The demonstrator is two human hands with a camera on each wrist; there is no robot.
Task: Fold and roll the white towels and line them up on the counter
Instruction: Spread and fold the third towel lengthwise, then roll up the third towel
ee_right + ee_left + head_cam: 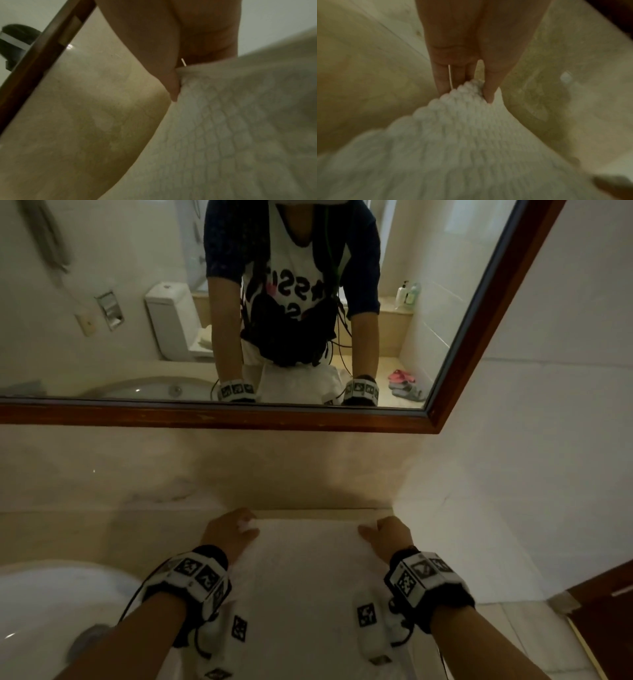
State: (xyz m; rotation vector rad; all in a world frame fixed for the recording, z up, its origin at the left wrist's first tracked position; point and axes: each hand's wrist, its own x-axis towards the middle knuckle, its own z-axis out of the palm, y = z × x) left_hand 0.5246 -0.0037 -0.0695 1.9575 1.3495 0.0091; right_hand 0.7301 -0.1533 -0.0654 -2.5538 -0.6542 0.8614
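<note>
A white textured towel (305,570) lies spread on the beige counter (102,529), its far edge near the backsplash. My left hand (236,529) pinches the towel's far left corner; in the left wrist view the fingers (489,86) and thumb clamp the towel (464,121) at its tip. My right hand (387,534) grips the far right corner; the right wrist view shows its thumb (171,86) pressed against the towel (231,115) edge, with the other fingers hidden behind the cloth.
A white sink basin (51,604) sits at the lower left beside the towel. A wood-framed mirror (219,416) hangs above the backsplash. A white wall (548,474) closes the right side, with a dark wooden door edge (606,611) below.
</note>
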